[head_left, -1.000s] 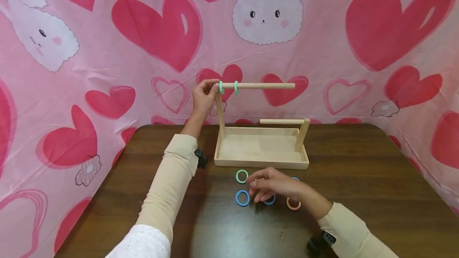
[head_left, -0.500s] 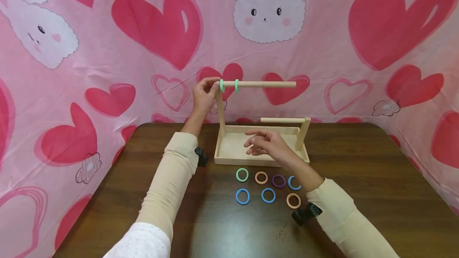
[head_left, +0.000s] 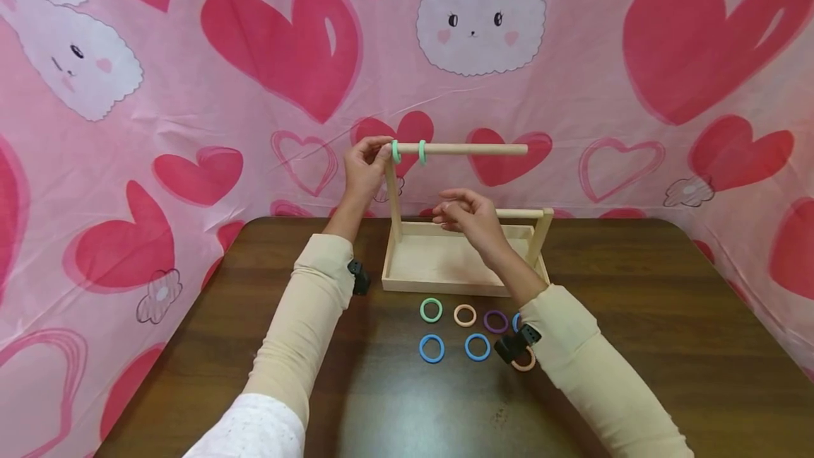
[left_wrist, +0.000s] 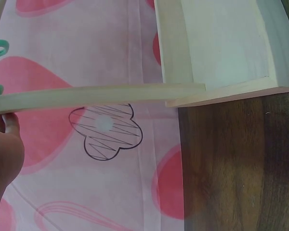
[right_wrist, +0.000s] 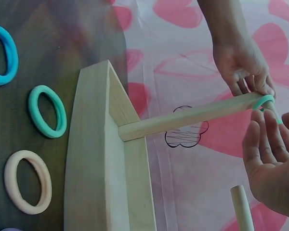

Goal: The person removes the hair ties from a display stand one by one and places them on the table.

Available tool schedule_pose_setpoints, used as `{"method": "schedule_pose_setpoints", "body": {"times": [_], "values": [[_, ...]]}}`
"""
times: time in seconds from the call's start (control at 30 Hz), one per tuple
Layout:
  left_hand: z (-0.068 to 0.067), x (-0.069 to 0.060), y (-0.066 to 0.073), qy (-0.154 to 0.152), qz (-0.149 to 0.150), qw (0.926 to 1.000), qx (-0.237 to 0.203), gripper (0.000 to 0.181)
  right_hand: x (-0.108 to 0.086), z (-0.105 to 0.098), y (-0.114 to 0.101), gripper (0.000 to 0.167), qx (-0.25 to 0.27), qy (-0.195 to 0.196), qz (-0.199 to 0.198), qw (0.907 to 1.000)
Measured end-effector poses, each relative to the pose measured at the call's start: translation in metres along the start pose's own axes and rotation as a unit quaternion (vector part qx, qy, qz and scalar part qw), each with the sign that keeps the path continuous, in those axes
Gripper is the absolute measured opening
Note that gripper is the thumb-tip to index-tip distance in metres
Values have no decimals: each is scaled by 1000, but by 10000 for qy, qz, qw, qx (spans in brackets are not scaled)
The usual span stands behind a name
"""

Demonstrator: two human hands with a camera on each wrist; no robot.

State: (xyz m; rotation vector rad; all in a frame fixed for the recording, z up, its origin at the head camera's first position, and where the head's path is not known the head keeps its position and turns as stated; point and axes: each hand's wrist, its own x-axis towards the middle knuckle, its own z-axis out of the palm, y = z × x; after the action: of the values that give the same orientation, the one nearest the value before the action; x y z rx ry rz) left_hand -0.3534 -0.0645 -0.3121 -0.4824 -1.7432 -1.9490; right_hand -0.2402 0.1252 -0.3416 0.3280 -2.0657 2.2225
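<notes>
In the head view my left hand (head_left: pixel 363 172) grips the top of the left post (head_left: pixel 394 203) of a wooden rack, its thumb and fingers at the corner where the upper rod (head_left: pixel 477 150) begins. Two mint-green rings, one at the rod's left end (head_left: pixel 396 154) and another a little further right (head_left: pixel 422 154), hang on this rod. My right hand (head_left: pixel 475 221) is raised over the rack's tray, fingers loosely bent, holding nothing visible. It covers the free end of the lower rod (head_left: pixel 521 213). In the right wrist view the right fingers (right_wrist: pixel 267 139) overlap a mint ring (right_wrist: pixel 265 99); contact is unclear.
Before the tray (head_left: pixel 445 288), on the dark wooden table (head_left: pixel 381 401), lie a green ring (head_left: pixel 422 310), a peach ring (head_left: pixel 456 315), a purple ring (head_left: pixel 486 321) and several more. The right wrist camera (head_left: pixel 518 343) partly hides another peach ring (head_left: pixel 533 359). A pink heart-print cloth (head_left: pixel 572 90) hangs behind.
My right hand has risen from above the loose rings, past the tray's front, up toward the upper rod. My left hand keeps its hold on the post, and the hung rings have stayed put.
</notes>
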Motion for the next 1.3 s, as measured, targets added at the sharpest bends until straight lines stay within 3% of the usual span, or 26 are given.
{"method": "schedule_pose_setpoints", "body": {"times": [0.33, 0.67, 1.07, 1.3], "values": [[0, -1, 0, 3, 10, 10000, 35, 18, 32, 11, -3, 31, 186, 1159, -318, 9926], [1, -1, 0, -10, 19, 10000, 51, 18, 52, 31, 2, 31, 686, 1618, -509, 9831], [-2, -3, 1, 61, -25, 10000, 61, 18, 67, 44, 13, 28, 471, 2021, -814, 9748], [-2, -2, 1, -24, 25, 10000, 6, 18, 71, 53, 10, 25, 418, 2331, -1086, 9655]]}}
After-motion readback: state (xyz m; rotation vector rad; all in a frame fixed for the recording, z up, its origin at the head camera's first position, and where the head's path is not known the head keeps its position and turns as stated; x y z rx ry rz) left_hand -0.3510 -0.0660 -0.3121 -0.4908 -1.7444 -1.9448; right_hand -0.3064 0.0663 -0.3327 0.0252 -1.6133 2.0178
